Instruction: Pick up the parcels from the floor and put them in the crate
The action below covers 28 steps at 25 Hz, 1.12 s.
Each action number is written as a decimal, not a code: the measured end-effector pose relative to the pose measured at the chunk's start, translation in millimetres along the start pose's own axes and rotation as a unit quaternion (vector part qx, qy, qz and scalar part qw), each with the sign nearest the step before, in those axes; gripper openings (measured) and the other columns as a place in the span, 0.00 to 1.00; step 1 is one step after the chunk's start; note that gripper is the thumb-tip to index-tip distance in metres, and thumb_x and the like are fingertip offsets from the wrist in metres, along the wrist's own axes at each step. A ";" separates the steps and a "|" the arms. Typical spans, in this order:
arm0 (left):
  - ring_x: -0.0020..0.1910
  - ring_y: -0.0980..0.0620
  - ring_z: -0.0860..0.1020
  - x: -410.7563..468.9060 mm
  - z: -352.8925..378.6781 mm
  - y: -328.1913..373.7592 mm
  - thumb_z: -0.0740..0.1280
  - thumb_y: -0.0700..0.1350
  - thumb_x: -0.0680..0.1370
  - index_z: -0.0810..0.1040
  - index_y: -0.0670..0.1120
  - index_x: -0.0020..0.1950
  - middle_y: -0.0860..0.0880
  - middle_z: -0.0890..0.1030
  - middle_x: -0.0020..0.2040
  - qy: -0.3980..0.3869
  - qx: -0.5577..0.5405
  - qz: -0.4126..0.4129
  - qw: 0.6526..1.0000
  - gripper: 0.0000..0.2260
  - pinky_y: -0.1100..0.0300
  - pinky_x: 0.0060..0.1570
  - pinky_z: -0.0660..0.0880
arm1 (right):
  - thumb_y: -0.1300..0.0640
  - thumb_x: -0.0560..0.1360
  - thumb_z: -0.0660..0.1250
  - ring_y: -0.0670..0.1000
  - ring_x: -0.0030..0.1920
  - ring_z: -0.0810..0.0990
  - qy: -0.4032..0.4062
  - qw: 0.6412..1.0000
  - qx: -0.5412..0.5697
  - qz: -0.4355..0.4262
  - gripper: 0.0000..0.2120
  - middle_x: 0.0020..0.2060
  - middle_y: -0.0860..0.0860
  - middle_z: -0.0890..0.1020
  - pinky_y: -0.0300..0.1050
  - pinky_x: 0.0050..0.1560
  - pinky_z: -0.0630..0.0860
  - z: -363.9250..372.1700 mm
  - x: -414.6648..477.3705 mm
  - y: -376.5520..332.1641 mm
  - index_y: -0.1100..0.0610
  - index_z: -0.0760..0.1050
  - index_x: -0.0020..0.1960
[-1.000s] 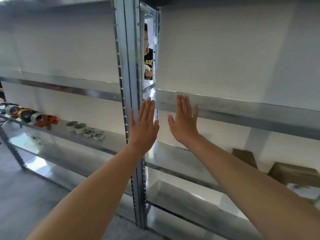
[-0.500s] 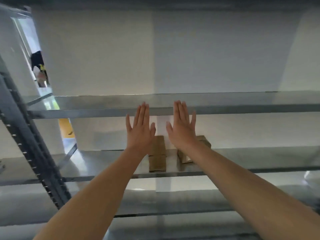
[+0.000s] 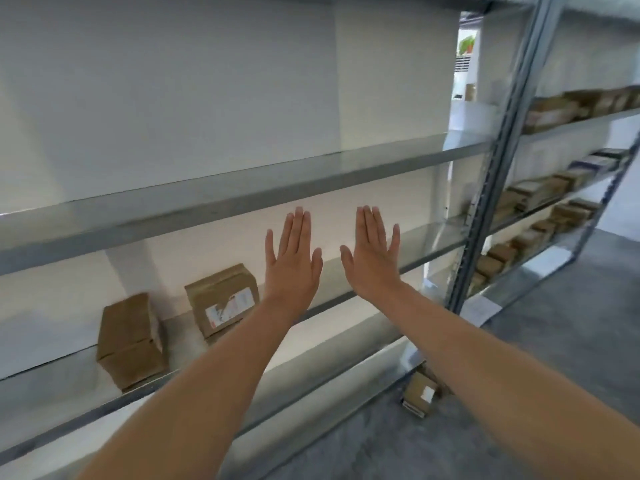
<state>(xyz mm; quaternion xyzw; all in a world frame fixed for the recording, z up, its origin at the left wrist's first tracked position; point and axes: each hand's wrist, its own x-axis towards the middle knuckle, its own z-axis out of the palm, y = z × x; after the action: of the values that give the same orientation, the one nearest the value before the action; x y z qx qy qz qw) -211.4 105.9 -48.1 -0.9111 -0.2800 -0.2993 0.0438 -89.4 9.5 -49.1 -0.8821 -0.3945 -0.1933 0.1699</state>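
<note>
Both my arms are stretched out in front of me, palms away. My left hand (image 3: 293,265) and my right hand (image 3: 372,258) are flat with straight fingers, a little apart, and hold nothing. A small brown parcel (image 3: 419,393) with a white label lies on the grey floor at the foot of the metal rack, partly hidden under my right forearm. Two brown cardboard boxes stand on a low shelf left of my hands: a plain box (image 3: 130,341) and a labelled box (image 3: 222,299). No crate is in view.
A grey metal shelving rack (image 3: 214,192) fills the view. Its upright post (image 3: 498,161) stands to the right. Beyond it, further shelves (image 3: 540,199) carry several brown parcels. Grey concrete floor (image 3: 568,327) spreads at the lower right.
The view has swung to the right along the rack. The two boxes moved from behind my hands to the left, and the floor parcel and stocked shelves came into sight. My hands stay flat.
</note>
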 end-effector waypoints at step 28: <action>0.79 0.54 0.40 86.4 173.5 108.1 0.47 0.51 0.84 0.42 0.47 0.80 0.50 0.42 0.81 -0.165 -0.257 0.264 0.915 0.26 0.47 0.75 0.37 | 0.44 0.82 0.47 0.49 0.78 0.35 -0.065 0.924 -0.117 0.359 0.34 0.80 0.51 0.42 0.58 0.73 0.30 47.6 -28.6 154.6 0.58 0.36 0.79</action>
<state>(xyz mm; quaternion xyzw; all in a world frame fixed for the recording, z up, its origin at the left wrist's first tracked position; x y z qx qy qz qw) -5.7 99.9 -131.1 -0.9680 0.0537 -0.1844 -0.1616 20.7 -84.5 -126.8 -0.9889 -0.0357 -0.1063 0.0976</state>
